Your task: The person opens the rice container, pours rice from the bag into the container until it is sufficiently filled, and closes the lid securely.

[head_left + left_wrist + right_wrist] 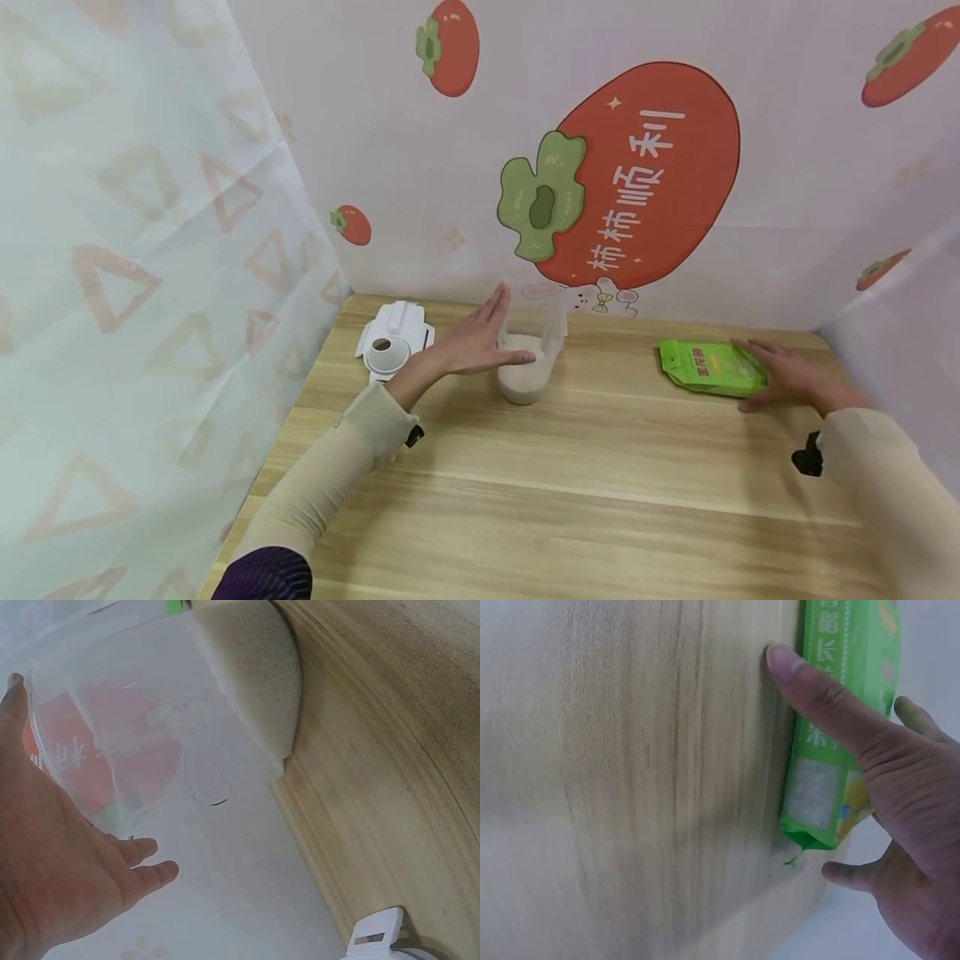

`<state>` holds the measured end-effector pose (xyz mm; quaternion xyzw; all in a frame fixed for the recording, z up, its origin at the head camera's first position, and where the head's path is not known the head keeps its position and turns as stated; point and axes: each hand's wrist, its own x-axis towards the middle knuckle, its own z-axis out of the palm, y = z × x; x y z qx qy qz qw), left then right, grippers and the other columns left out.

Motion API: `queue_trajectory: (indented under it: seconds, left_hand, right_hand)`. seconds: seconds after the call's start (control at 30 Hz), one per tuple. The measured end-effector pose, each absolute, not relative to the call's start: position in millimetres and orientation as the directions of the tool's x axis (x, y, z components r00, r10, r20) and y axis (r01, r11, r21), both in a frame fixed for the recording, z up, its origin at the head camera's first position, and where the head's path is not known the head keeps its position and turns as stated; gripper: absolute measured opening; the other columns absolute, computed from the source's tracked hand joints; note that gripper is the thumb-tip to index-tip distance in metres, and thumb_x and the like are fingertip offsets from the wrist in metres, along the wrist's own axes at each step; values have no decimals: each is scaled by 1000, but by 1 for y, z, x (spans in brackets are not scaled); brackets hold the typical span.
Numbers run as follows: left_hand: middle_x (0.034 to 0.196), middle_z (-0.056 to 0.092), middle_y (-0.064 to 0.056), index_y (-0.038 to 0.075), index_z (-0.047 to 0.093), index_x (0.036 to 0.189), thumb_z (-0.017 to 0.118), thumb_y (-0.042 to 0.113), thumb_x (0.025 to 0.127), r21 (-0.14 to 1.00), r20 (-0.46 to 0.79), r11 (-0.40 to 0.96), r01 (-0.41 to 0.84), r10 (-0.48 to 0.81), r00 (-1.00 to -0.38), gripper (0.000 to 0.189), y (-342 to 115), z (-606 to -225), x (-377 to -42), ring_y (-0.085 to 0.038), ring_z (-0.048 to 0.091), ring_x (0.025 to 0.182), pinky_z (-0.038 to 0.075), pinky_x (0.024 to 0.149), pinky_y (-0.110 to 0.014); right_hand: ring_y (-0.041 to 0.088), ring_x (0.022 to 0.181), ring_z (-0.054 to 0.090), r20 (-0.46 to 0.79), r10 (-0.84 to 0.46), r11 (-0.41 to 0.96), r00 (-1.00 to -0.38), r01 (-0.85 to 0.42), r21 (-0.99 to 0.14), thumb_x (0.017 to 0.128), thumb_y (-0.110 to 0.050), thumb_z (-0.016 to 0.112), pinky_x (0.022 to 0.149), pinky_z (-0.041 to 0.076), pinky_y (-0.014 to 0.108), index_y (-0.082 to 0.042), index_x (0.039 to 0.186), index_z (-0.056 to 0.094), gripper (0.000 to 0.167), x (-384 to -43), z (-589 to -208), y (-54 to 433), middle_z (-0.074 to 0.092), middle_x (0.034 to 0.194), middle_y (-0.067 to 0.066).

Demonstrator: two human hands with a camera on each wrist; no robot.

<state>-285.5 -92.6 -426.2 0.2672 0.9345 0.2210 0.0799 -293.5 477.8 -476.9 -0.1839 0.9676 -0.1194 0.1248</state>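
Note:
My left hand (482, 337) is spread beside a translucent plastic container (525, 387), fingers straight and thumb across its near side. The container stands upright with pale, rice-like grains (247, 667) in its bottom. In the left wrist view the palm faces its clear wall; whether skin touches plastic I cannot tell. A green printed bag (708, 367) lies on the table at the right. My right hand (783, 375) is at the bag's right end, fingers extended. In the right wrist view its thumb (829, 697) reaches across the bag's front, and a clear window (814, 791) shows white grains.
A white plastic lid-like part (401, 321) with a round spout (388, 357) lies at the table's back left. Printed wall sheets (450, 275) border the wooden table (585, 500) at the back and sides.

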Motion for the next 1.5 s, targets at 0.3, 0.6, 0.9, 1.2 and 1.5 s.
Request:
queue_trajectory:
  seconds: [0.3,0.6,0.9,1.2,1.5]
  left_hand:
    - [177,-18,-6,7,-11,168,59,74,95,455,-32,757,469,541,-841,122,-93,-423,-285,-25,0,165,15,133,-44]
    - [177,-20,-4,8,-13,168,56,77,95,458,-33,760,461,532,-846,122,-93,-428,-284,-23,-1,164,16,132,-43]
    - [178,-16,-7,9,-13,168,58,76,95,479,-22,751,454,527,-849,122,-95,-430,-284,-26,4,164,20,131,-46]
    - [178,-16,-7,9,-12,168,58,77,94,475,-21,750,459,531,-847,123,-95,-430,-286,-25,3,164,20,132,-45]
    - [178,-15,-8,11,-14,168,57,78,93,476,-22,752,456,528,-849,123,-93,-430,-287,-24,3,165,20,132,-45]
  right_hand:
    - [72,134,27,-196,-358,917,-913,-303,-260,71,-44,97,103,27,87,3,163,24,126,-296,-484,479,30,151,46]
    - [72,129,31,-175,-354,911,-919,-296,-288,70,-43,98,98,30,86,1,157,35,116,-294,-490,478,35,146,45]
    - [71,127,35,-152,-378,900,-913,-324,-292,72,-44,97,98,32,81,4,150,43,106,-296,-492,479,40,143,45]
    - [60,119,52,-159,-389,904,-908,-343,-254,72,-40,97,92,45,73,9,143,50,99,-294,-484,470,49,136,45]
    - [61,119,52,-188,-375,912,-908,-326,-248,70,-32,96,95,46,75,13,141,48,97,-295,-482,464,49,136,46]
